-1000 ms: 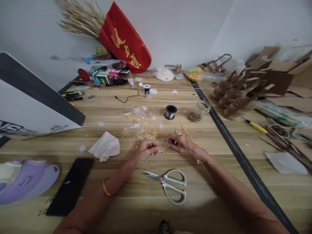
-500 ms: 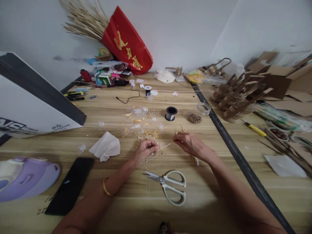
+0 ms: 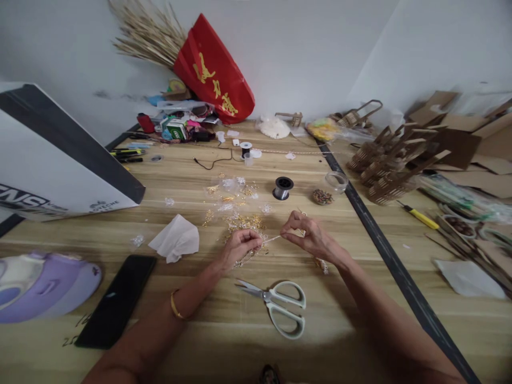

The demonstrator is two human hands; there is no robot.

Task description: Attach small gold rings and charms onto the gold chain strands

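Near the middle of the table, my left hand [image 3: 241, 246] pinches one end of a thin, pale beaded strand [image 3: 272, 239]. The thumb and forefinger of my right hand [image 3: 306, 234] close on the strand's other end, so it spans the short gap between both hands. A pile of small gold and silver pieces [image 3: 246, 222] lies just beyond my left hand, and a silvery chain runs below it. Small gold and clear pieces [image 3: 321, 265] rest under my right wrist. Scissors [image 3: 266, 295] with pale handles lie slightly open, nearer to me.
A wire spool [image 3: 283, 188] and a jar of beads [image 3: 323, 196] stand behind my hands. To the left are a white tissue [image 3: 176, 239], a black phone [image 3: 116, 301] and a large box [image 3: 60, 160]. Small woven baskets [image 3: 384, 165] crowd the right.
My right hand has turned and its fingers have come to the end of the strand, closer to my left hand. The whole view has shifted slightly.
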